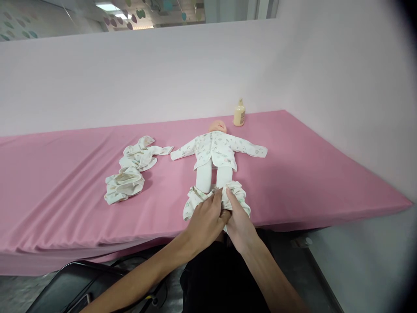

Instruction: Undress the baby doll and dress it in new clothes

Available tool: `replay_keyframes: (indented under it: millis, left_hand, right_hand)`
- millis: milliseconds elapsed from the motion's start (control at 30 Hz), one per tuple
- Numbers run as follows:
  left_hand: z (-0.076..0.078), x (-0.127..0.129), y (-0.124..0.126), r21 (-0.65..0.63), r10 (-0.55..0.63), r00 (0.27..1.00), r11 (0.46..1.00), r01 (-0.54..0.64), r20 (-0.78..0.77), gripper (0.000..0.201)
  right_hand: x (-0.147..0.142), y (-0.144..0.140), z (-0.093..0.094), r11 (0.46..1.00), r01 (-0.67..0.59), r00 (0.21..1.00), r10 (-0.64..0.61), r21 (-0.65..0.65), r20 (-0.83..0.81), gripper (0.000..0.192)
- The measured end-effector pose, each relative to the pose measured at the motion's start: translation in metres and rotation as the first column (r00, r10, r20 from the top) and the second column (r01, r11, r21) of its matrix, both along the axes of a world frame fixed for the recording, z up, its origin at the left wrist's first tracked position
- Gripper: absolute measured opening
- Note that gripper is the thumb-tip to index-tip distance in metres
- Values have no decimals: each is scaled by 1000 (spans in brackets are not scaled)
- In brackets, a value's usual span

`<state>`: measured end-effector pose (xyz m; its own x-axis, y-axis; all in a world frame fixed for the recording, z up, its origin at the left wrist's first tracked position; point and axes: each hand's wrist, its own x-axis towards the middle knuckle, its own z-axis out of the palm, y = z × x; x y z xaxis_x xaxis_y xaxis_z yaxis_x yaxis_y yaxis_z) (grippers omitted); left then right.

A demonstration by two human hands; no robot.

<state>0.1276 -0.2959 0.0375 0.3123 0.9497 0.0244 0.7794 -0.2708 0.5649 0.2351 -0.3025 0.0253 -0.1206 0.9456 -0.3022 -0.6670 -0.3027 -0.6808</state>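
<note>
A baby doll lies on its back on the pink-covered table, head toward the wall. It wears a white printed jacket with both sleeves spread out sideways. White printed baby pants are bunched around its lower legs. My left hand is closed on the pants near the middle, fingers curled into the cloth. Beside it, touching, my right hand grips the same pants with the thumb on top. The doll's feet are hidden by cloth and hands.
Crumpled white baby clothes lie left of the doll. A cream pump bottle stands near the back wall. The pink table cover reaches a wall on the right. A black chair is at the lower left, below the table's front edge.
</note>
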Motion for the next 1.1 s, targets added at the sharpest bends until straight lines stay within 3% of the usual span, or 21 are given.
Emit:
replay_keyframes:
  millis: [100, 300, 400, 500, 600, 667, 833, 933, 1000, 1100]
  left_hand:
    - [6, 0, 1, 12, -45, 999, 999, 45, -3, 33]
    - [6, -1, 1, 38, -130, 991, 991, 130, -3, 36]
    - [4, -2, 6, 54, -44, 998, 998, 46, -35, 26]
    - [3, -3, 14, 92, 40, 999, 995, -37, -27, 18]
    - [4, -2, 20, 92, 57, 998, 994, -56, -17, 15]
    - [3, -2, 22, 86, 44, 998, 995, -41, -33, 15]
    - [-7, -10, 17, 125, -74, 992, 988, 87, -106, 23]
    - [-16, -20, 14, 272, -167, 956, 934, 231, -241, 34]
    - [-21, -24, 14, 369, -144, 928, 888, 275, -344, 39]
    - [-25, -24, 19, 432, -45, 897, 865, 255, -441, 42]
  right_hand:
    - [1, -6, -2, 998, -26, 997, 29, 53, -65, 45]
    - [9, -29, 1, 991, -68, 994, 77, 113, -73, 41]
    - [23, -49, 5, 981, -153, 988, 153, 116, 13, 49]
    - [42, -64, 4, 957, -249, 948, 209, 148, 241, 60]
    - [54, -61, -6, 964, -162, 826, 15, 212, 563, 55]
    - [55, -51, -16, 960, -93, 725, -116, 264, 679, 46]
    - [46, -39, -35, 934, -111, 597, -211, 340, 774, 32]
    - [45, -44, -42, 912, -151, 524, -252, 380, 814, 29]
    - [47, -44, -48, 900, -151, 460, -302, 409, 835, 27]
    - [53, -30, -56, 884, -96, 316, -409, 458, 856, 29]
